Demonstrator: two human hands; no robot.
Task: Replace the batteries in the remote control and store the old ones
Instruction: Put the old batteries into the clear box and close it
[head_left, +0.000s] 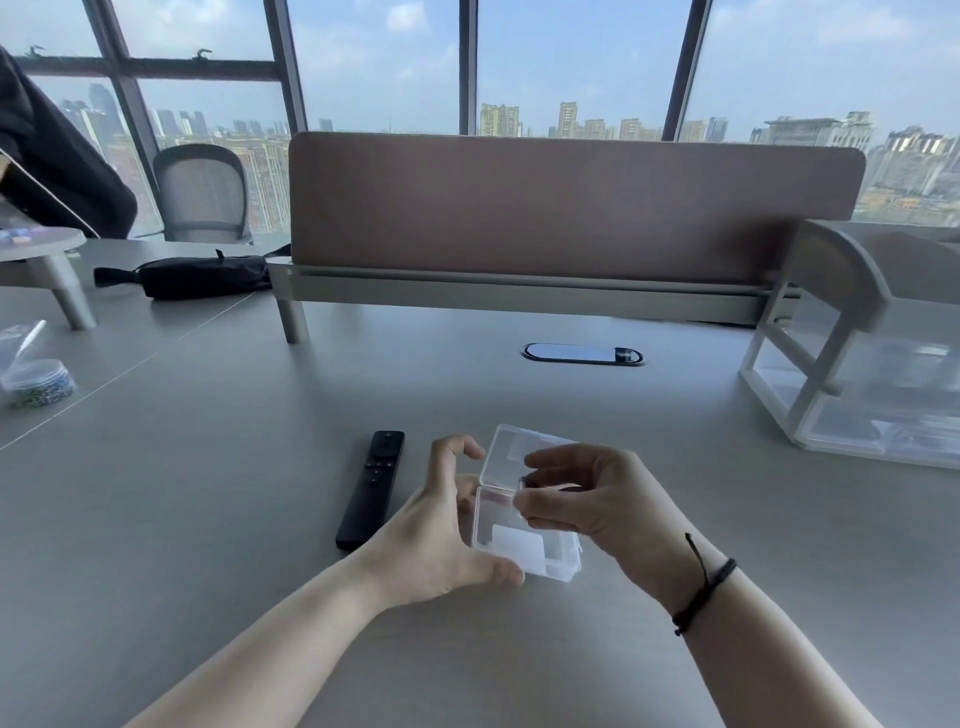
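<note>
A small clear plastic box (511, 545) rests on the grey desk with its hinged lid (506, 452) tilted up and open. My left hand (441, 535) cups the box's left side, thumb at its near corner. My right hand (582, 499) hovers over the open box, fingertips pinched on a small dark object at the hinge; whether it is a battery I cannot tell. A slim black remote control (371, 488) lies face up, buttons showing, just left of my left hand.
A desk divider (571, 202) and a cable grommet (582, 354) lie beyond the box. A clear drawer organiser (862, 395) stands at right. At left are a black pouch (202, 275), a round clear tub (36, 382) and a stand (52, 270).
</note>
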